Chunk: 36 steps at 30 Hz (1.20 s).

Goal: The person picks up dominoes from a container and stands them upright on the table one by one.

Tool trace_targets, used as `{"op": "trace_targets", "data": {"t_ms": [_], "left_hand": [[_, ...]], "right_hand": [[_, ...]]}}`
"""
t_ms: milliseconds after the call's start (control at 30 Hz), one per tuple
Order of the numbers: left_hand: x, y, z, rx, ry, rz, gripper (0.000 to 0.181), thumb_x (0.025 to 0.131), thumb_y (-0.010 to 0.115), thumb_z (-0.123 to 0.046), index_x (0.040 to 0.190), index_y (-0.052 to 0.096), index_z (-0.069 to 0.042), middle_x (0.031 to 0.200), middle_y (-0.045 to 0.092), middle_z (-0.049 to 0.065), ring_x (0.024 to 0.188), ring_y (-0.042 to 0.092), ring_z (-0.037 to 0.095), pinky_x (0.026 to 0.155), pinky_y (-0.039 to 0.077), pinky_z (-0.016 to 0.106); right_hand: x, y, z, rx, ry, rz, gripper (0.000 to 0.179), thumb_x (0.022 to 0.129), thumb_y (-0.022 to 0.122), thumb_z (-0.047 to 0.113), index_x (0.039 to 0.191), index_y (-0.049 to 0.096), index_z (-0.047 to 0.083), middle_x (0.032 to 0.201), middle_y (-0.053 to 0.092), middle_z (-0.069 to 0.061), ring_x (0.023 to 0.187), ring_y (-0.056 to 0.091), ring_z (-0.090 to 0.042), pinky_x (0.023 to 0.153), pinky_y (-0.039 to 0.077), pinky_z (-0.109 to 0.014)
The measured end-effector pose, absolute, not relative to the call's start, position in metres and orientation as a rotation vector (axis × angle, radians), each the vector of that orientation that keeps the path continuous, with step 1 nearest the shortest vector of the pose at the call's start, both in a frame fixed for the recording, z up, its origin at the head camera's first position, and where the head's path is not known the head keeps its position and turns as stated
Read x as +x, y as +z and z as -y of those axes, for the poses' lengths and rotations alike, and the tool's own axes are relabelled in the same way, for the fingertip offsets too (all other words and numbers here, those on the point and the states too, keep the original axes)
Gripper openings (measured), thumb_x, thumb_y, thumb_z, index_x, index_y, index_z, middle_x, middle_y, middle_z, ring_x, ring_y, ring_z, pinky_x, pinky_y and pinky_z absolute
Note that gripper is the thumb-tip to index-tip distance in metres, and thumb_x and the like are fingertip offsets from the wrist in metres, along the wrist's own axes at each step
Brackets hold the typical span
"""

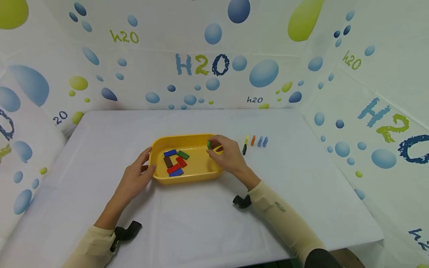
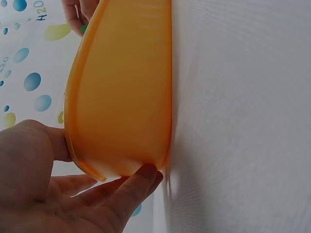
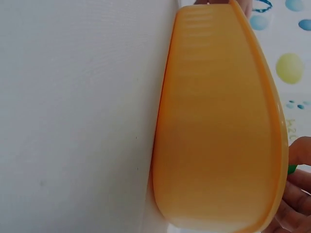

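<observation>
nearest the head camera, a beige left sleeve (image 1: 90,247) and a beige right sleeve (image 1: 285,219) reach in from the bottom edge. the right hand (image 1: 229,154) pinches a small green piece (image 1: 209,144) between thumb and fingers, at the right end of a yellow tray (image 1: 199,160). the left hand (image 1: 135,176) grips the tray's opposite end (the left wrist view shows fingertips touching the outer wall). inside, toward the left, lie a blue block (image 1: 170,153), a green block (image 1: 183,155), a brown block (image 1: 168,162) and a red block (image 1: 181,161), with another red block (image 1: 173,168) beside another blue block (image 1: 176,172). beyond the right hand sit a yellow piece (image 1: 246,139), a dark piece (image 1: 244,149), an orange piece (image 1: 253,140) and two light blue pieces (image 1: 260,141), all on a white tablecloth (image 1: 201,223). a bubble-printed backdrop (image 1: 151,80) hangs behind.
</observation>
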<state>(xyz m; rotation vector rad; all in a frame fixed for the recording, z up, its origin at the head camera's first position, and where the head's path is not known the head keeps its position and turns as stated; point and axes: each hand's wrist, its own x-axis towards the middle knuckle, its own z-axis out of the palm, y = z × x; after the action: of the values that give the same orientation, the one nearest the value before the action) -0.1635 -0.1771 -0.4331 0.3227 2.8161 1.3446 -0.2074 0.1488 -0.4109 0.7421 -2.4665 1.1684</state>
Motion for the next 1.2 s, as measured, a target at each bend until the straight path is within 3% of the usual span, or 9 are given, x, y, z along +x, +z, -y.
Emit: {"op": "trace_targets", "data": {"t_ms": [167,367,1200], "left_hand": [[-0.164,-0.434,0.177,0.322,1.350,-2.814,0.066,0.108,0.052,-0.020,0.167,0.022,-0.011,0.156,0.041,0.031,0.123,0.058,0.051,0.096,0.053,0.058],[-0.164,-0.433,0.176,0.323,1.341,-2.813,0.066,0.108,0.051,-0.020,0.167,0.022,-0.011,0.156,0.041,0.031,0.124,0.058,0.051,0.096,0.053,0.058],[-0.162,-0.433,0.177,0.327,1.365,-2.804,0.066,0.108,0.052,-0.019,0.167,0.022,-0.011,0.156,0.040,0.030,0.124,0.058,0.051,0.095,0.054,0.058]], "right_hand": [[-0.204,-0.409,-0.159,0.708,1.187,2.430,0.033,0.090,0.080,0.005,0.120,0.068,-0.005,0.105,0.072,-0.011,0.092,0.070,-0.026,0.078,0.062,-0.038],[-0.202,-0.413,-0.174,0.629,1.189,2.425,0.032,0.090,0.080,0.003,0.119,0.069,-0.004,0.104,0.072,-0.009,0.094,0.069,-0.021,0.077,0.061,-0.033],[-0.200,-0.412,-0.212,0.463,1.209,2.344,0.030,0.088,0.080,0.001,0.117,0.070,-0.001,0.100,0.073,-0.010,0.091,0.071,-0.025,0.074,0.062,-0.044]]}}
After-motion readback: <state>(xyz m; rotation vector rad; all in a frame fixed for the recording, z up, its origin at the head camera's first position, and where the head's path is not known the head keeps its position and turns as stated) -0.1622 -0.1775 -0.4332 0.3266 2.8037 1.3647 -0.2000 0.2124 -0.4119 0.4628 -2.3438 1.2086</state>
